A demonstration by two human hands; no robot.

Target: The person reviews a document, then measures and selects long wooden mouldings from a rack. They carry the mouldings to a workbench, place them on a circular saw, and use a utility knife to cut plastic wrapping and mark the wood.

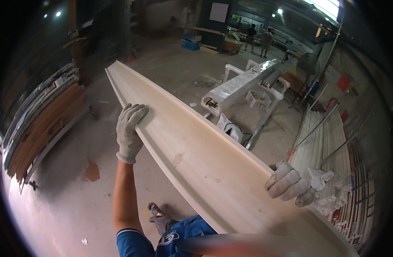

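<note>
Nearest the camera, a blue shirt (179,240) fills the lower edge, and a sandalled foot (156,210) stands on the concrete floor (76,201) below. From there a long cream-coloured board (196,158) runs diagonally, its near end leaving the view at the lower right and its far end tapering toward the upper left, held up in the air above the floor. The right hand (291,184), in a pale work glove, curls its fingers over the board's right edge near the near end, gripping it; a scrap of white cloth (320,177) shows just beside it. The left hand (129,130), also gloved, is closed over the board's left edge farther along, fingers lying on the top face.

Left of the board, stacked wooden and pale strips (42,124) lean on a rack. To the right lie bundles of white profiles (329,145). Beyond the board, a long bundle wrapped in clear plastic (239,85) rests on a white frame, with a white crate (257,99) beside it. Farther back, two people (258,39) stand by a workbench in the hall.
</note>
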